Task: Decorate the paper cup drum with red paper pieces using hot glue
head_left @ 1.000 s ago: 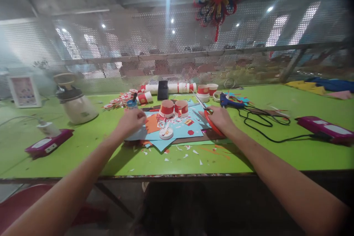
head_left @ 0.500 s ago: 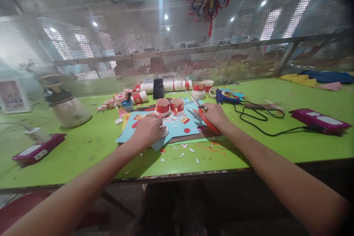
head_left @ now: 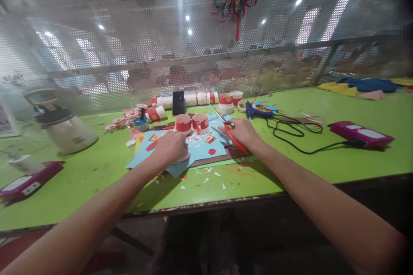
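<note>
My left hand (head_left: 169, 148) rests palm down on the blue paper sheet (head_left: 206, 147), fingers curled over a small white paper disc (head_left: 186, 157) that shows only at its right edge. My right hand (head_left: 241, 134) grips orange-handled scissors (head_left: 231, 136), whose blades point up and left over the blue sheet. Two short red-and-white paper cup pieces (head_left: 183, 123) stand just beyond both hands. Small red cut-outs lie on the sheet between the hands.
On the green table (head_left: 97, 172): a small glue bottle (head_left: 141, 122), a black phone (head_left: 178, 102), rolled cups, a blue glue gun (head_left: 256, 111) with its black cable (head_left: 290, 131), magenta power strips (head_left: 359, 134) on both sides, a jar appliance (head_left: 61, 124). Paper scraps near the front edge. A mesh wall stands behind.
My left hand left the glue bottle, moved right and nearer, and settled over the white disc. My right hand kept the scissors in place. The view shifted a little rightward.
</note>
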`<state>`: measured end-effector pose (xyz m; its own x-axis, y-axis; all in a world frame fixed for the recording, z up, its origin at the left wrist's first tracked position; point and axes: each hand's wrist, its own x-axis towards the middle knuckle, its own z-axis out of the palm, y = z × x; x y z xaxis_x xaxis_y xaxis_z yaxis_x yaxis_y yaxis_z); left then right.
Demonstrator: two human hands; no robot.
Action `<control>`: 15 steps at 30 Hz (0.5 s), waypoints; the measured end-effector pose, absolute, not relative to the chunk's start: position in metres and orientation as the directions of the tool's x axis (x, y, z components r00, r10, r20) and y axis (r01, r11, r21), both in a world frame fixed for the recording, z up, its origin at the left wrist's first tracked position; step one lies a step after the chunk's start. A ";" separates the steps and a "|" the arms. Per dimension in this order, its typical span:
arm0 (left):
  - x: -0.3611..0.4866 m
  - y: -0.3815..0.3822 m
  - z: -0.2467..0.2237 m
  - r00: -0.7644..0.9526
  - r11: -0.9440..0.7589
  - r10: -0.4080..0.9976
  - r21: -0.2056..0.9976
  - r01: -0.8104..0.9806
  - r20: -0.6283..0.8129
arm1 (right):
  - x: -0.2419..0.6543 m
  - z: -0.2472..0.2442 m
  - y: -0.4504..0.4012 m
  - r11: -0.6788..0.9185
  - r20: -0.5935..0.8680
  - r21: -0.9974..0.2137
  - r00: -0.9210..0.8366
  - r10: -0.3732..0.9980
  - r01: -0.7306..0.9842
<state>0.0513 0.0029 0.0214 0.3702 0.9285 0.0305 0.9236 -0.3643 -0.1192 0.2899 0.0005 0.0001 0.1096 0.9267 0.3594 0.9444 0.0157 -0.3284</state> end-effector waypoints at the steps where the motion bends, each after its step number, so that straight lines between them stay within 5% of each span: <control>1: 0.051 0.003 0.021 0.372 -0.367 0.928 -0.106 0.924 0.028 | 0.290 0.000 0.001 0.018 0.366 -0.330 0.111 0.924 0.944; 8: 0.047 0.009 0.022 0.395 -0.399 0.917 0.074 0.914 0.062 | 0.290 0.001 0.000 0.022 0.382 -0.342 0.117 0.917 0.940; 15: 0.034 0.015 0.049 0.374 -0.445 0.895 0.450 0.774 0.243 | 0.289 0.002 -0.001 0.021 0.393 -0.368 0.135 0.910 0.929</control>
<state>0.0337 0.0150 0.0493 0.3737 0.8952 0.2430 0.7739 -0.4453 0.4504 0.2892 -0.0013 0.0018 0.1349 0.9098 0.3926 0.9294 0.0211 -0.3684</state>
